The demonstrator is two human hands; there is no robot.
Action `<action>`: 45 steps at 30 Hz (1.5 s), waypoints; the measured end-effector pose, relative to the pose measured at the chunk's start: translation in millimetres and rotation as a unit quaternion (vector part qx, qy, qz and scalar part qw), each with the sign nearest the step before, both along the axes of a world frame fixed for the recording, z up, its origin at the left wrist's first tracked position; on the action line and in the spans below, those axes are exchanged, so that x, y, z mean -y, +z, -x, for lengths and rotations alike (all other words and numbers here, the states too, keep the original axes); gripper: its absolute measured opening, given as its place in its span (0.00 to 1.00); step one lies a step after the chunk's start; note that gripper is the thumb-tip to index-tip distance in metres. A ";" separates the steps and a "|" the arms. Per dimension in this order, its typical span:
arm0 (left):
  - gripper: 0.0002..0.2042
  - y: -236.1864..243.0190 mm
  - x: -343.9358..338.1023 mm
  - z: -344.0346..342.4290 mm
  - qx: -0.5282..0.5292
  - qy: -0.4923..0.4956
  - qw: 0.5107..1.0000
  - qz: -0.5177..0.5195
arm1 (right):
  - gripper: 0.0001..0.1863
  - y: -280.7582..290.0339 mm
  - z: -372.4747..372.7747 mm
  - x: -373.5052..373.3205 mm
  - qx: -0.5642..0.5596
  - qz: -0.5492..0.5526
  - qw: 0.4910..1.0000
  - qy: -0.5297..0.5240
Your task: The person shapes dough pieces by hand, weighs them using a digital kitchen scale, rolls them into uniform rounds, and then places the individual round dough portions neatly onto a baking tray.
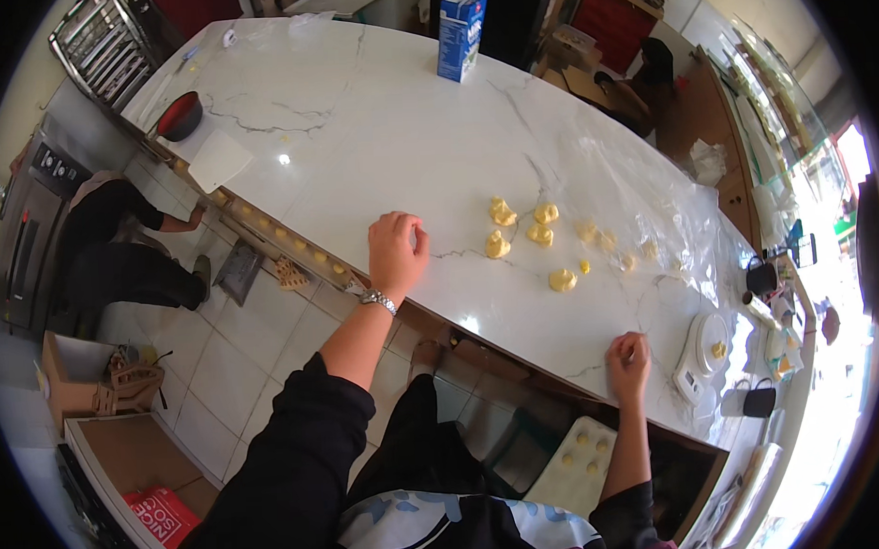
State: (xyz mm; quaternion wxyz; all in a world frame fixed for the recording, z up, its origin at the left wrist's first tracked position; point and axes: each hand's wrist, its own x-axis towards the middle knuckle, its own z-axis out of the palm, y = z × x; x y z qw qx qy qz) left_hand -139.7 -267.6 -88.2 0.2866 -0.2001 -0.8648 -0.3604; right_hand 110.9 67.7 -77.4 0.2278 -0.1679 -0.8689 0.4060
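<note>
White, grey-veined stone-look table [385, 112] filled most of the view. Crumpled clear plastic sheet [649, 185] lay at 12 o'clock from the bare right hand [629, 368], a few pale lumps [608, 241] showing through. Pale rectangular tray [556, 485] with small round pieces sat below the table edge, 7 o'clock from that hand; white round-plated scale [692, 374], one yellow dough piece [719, 350] on it, at 3 o'clock. Bare left hand [397, 257], silver metal watch [377, 299] at its wrist, was over the tabletop, fingers curled; right hand was curled too, near the edge. Palms hidden, so couldn't tell whether either gripped dough. Five uncovered rough yellow dough lumps [540, 234] lay roughly 3 o'clock from the left hand, 11 from the right; tiny bright-yellow bit [584, 267] beside the nearest one. Step looked like hand-shaping portions; next move would call for loosened fingers and a light pinch.
</note>
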 end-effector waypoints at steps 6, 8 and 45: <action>0.06 -13.5 -9.8 8.5 0.022 -0.038 0.999 -0.016 | 0.03 11.2 67.6 -15.6 0.065 -0.113 0.983 -0.130; 0.06 -10.2 -0.8 9.5 0.006 -0.037 0.999 -0.006 | 0.12 1.9 60.0 13.1 -0.043 -0.106 0.993 -0.029; 0.05 -28.4 19.3 31.5 0.058 -0.038 0.997 0.030 | 0.26 38.9 -54.3 56.3 0.020 0.209 0.977 -0.023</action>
